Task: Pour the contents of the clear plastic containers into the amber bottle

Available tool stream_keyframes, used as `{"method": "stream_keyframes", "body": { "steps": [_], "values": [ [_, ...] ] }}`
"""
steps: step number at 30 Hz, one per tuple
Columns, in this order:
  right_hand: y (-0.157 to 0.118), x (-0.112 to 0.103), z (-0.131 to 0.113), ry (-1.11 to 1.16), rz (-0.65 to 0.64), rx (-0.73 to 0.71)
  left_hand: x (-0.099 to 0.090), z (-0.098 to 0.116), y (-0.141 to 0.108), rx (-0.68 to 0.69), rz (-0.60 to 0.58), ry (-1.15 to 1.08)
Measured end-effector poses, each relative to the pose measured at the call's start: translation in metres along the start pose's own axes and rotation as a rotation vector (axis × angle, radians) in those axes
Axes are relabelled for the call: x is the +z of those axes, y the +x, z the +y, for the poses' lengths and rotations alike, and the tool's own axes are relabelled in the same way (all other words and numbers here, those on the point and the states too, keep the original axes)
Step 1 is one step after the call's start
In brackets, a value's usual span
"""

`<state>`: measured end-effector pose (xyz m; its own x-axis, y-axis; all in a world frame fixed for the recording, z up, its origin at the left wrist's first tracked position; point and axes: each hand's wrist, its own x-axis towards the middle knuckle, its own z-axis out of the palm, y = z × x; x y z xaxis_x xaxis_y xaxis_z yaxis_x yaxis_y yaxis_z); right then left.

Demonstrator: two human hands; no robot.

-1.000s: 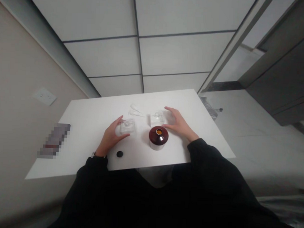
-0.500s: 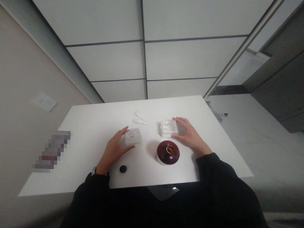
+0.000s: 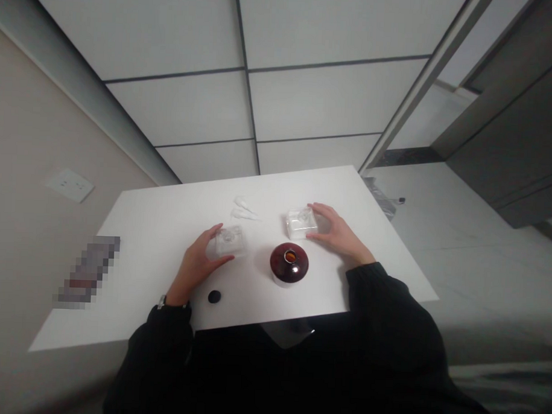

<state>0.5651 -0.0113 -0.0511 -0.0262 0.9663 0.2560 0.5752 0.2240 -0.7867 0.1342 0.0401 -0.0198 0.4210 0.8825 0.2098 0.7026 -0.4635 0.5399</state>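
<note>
My left hand (image 3: pixel 198 263) grips a clear, box-shaped container (image 3: pixel 230 241) between thumb and fingers at its left side. A second clear container (image 3: pixel 301 224) stands to the right, with my right hand (image 3: pixel 337 231) closed round its right side. Nearer to me, between the two hands, sits a round dark red vessel (image 3: pixel 289 263) with a small metal-rimmed opening on top and a pale base. Two thin whitish pieces with pointed ends (image 3: pixel 244 214) lie beyond the left container. A small black disc (image 3: pixel 214 296) rests near the front edge, below my left hand.
The white table (image 3: pixel 151 269) ends at a white panelled partition (image 3: pixel 207 114) behind. A pixelated flat object (image 3: pixel 87 271) lies at its left edge. On the left wall is a socket plate (image 3: pixel 71 185). Clear plastic (image 3: pixel 379 197) is on the floor at the right.
The camera view has shifted a little, so everything appears slightly further left and higher. Both hands keep their places at the two clear containers.
</note>
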Motion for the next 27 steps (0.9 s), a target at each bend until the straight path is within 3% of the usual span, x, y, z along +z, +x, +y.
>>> {"method": "stream_keyframes", "body": {
  "steps": [9,19,23,27],
  "values": [
    [-0.002,-0.007,-0.004,0.133,-0.070,-0.079,-0.001,0.003,0.001,0.012,0.013,0.014],
    [0.000,-0.005,-0.018,0.169,0.176,-0.122,-0.002,0.013,0.000,0.000,0.025,-0.024],
    [0.000,-0.001,-0.016,0.183,0.302,-0.161,-0.012,0.031,-0.004,0.048,0.102,-0.006],
    [0.000,0.000,-0.016,0.173,0.364,-0.165,-0.033,0.068,-0.007,0.137,0.166,0.062]
  ]
}}
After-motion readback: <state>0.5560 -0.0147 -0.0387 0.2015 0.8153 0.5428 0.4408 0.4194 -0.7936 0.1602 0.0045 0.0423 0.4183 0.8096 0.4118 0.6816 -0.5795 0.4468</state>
